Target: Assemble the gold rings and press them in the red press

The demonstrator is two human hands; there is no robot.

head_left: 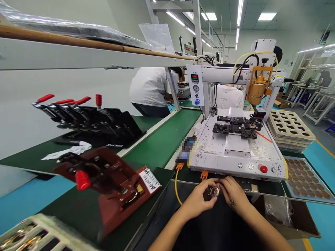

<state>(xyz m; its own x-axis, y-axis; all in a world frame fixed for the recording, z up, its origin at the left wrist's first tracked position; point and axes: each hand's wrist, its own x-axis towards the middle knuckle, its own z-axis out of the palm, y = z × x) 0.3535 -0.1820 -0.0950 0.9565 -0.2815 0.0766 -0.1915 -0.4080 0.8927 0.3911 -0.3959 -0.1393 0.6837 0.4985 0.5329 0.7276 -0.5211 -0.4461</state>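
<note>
My left hand [200, 199] grips a small round rose-gold part that looks like a watch case [215, 191], held between thumb and fingers with its ring face turned up toward me. My right hand [233, 192] is closed at the case's right side, its fingertips pressed against the edge and partly hiding it. Both hands are above my dark lap, just in front of the white benchtop machine [235, 164]. On the machine's bed lies a black jig [235, 129] with a round gold piece at its right end.
To the left stand a red-brown clamp fixture [123, 195] and black toggle clamps [102, 122]. A tray of gold parts [47, 233] is at lower left. Stacked trays [290, 132] and a sheet of brown discs [306, 177] are at right. A yellow cable [176, 186] hangs near my left arm.
</note>
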